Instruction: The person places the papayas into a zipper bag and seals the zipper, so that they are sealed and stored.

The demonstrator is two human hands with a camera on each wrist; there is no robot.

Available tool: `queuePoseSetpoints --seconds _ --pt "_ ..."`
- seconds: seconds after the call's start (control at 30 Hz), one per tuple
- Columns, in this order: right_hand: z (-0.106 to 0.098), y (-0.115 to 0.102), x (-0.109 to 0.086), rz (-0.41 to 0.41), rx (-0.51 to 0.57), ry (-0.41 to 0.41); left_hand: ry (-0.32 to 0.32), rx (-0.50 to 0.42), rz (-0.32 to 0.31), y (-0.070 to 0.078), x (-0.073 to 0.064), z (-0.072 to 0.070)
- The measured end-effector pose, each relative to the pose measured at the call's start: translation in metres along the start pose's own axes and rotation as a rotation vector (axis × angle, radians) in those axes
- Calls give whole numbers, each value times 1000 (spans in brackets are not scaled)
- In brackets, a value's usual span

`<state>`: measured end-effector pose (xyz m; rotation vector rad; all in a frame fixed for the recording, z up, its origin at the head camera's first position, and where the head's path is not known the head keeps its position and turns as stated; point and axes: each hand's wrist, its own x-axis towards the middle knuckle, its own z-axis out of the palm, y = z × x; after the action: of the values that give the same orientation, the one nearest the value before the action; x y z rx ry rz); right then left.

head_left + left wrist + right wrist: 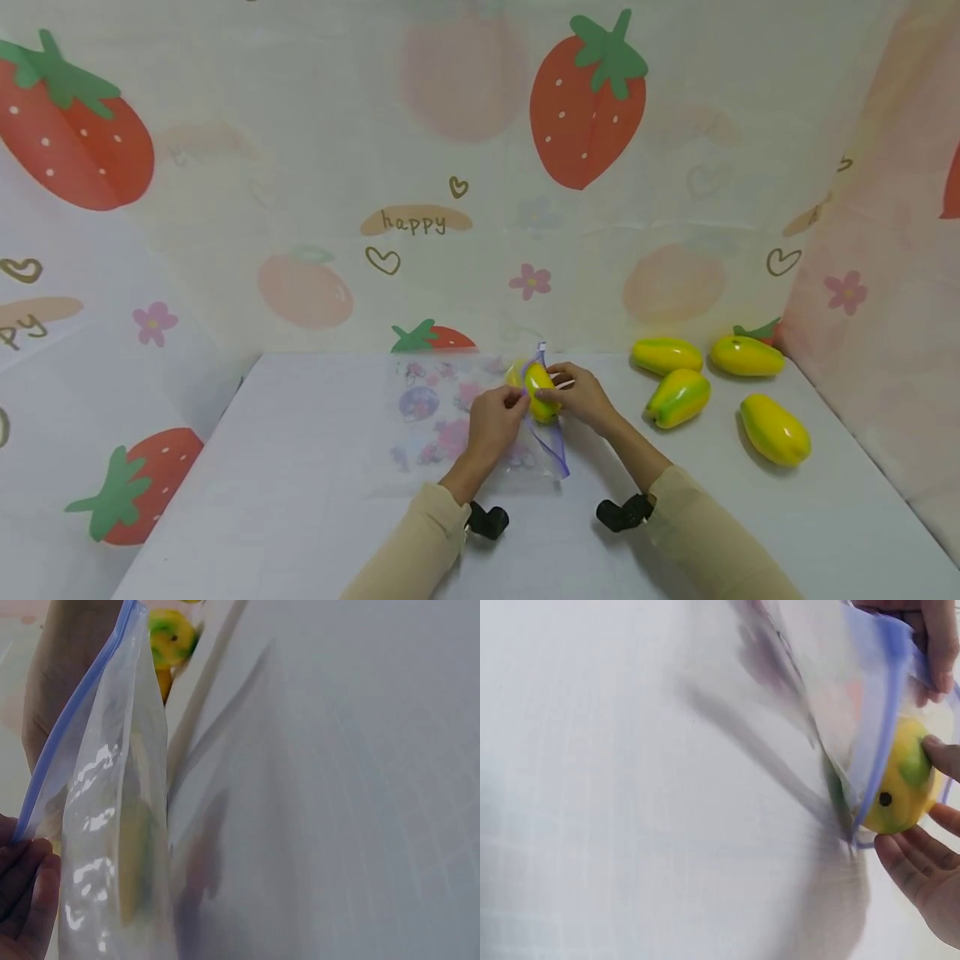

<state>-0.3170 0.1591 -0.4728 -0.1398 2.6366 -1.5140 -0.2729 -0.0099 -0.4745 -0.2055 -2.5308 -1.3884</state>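
Note:
A clear zip bag (pixel 427 417) printed with pink and purple figures lies on the table, its purple-edged mouth facing right and held apart. My left hand (pixel 495 421) pinches the upper edge of that mouth. In my right hand (pixel 588 400) is a yellow-green papaya (pixel 540 392), gripped between thumb and fingers and sitting in the mouth. The right wrist view shows the papaya's dark-spotted end (pixel 904 780) framed by the purple zip strip (pixel 885 712). Through the film in the left wrist view, a blurred yellow shape (pixel 135 862) shows inside the bag.
Several more papayas (pixel 678 398) lie loose at the right of the white table (pixel 247 517). A strawberry-printed cloth (pixel 480 167) rises behind the table and along both sides. Black wrist cameras (pixel 487 522) stick out from both cuffs.

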Motion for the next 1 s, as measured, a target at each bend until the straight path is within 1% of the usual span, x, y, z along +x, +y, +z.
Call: queuePoseSetpoints --seconds 0.13,0.23,0.4,0.5,0.63,0.73,0.87,1.0 --pt "3 1 3 -26 12 27 -12 -14 6 3 1 2" --pt "2 3 3 -21 10 25 -14 -19 0 4 1 2" --pt "-1 7 2 31 29 -50 -19 -29 -14 4 0 1" --pt "-1 8 2 41 38 -80 -22 -35 -9 3 -1 1" --pt "4 5 3 48 31 -54 -20 -32 14 2 -1 2" --pt "8 2 6 64 58 -26 -19 -34 24 1 -2 3" --pt "11 2 8 65 104 -33 -12 -48 15 0 -2 3" --pt "7 2 5 51 105 -45 -1 -57 -12 0 0 3"
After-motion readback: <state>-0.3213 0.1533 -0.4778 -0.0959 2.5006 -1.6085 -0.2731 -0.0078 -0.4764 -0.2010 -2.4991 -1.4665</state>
